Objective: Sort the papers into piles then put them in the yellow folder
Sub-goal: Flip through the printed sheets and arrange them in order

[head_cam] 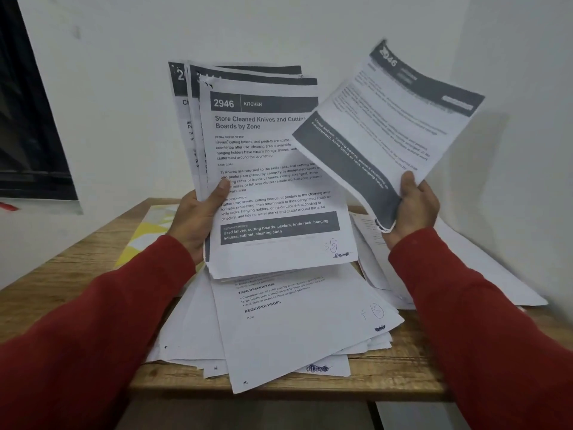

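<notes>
My left hand (198, 215) grips a fanned stack of printed sheets (263, 169) upright above the table, thumb on the front page headed "2946 KITCHEN". My right hand (414, 206) pinches the lower corner of a single printed sheet (390, 125), tilted to the right and partly overlapping the stack. A loose pile of papers (291, 330) lies on the wooden table (403, 377) below both hands. The yellow folder (145, 234) lies flat at the table's left, mostly hidden behind my left arm and the papers.
More white sheets (483, 274) lie at the table's right side against the wall. White walls close in behind and to the right. A dark window (28, 119) is at the left, with a small red object (7, 207) on its sill.
</notes>
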Motion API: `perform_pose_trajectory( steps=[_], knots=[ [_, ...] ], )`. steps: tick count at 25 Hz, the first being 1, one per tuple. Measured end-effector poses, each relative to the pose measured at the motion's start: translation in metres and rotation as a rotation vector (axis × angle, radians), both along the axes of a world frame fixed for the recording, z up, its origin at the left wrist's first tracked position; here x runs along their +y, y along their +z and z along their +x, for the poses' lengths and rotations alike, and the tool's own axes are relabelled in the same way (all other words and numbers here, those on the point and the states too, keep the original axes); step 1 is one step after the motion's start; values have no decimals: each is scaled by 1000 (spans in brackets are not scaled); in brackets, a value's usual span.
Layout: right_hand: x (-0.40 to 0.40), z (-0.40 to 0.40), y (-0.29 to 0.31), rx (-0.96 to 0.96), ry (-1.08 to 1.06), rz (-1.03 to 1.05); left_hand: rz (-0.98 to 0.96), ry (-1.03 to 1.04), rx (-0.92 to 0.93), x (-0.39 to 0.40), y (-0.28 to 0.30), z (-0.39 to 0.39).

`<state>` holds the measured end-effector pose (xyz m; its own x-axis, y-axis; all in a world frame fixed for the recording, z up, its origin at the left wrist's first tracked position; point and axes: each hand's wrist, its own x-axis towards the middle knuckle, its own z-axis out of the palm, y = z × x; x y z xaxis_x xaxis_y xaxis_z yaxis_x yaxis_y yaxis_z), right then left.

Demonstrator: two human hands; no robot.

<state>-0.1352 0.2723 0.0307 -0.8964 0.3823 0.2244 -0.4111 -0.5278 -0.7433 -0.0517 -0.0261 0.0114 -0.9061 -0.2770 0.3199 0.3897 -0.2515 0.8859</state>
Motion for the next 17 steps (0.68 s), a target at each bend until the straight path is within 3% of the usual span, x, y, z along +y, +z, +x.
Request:
perform_pose_trajectory(
  steps=[11,17],
  knots=[
    [-41,29,-10,52,352,391,-28,100,-7,1,-1,-3],
    [-41,28,-12,55,301,455,-26,131,-5,2,-1,-3]
  ],
)
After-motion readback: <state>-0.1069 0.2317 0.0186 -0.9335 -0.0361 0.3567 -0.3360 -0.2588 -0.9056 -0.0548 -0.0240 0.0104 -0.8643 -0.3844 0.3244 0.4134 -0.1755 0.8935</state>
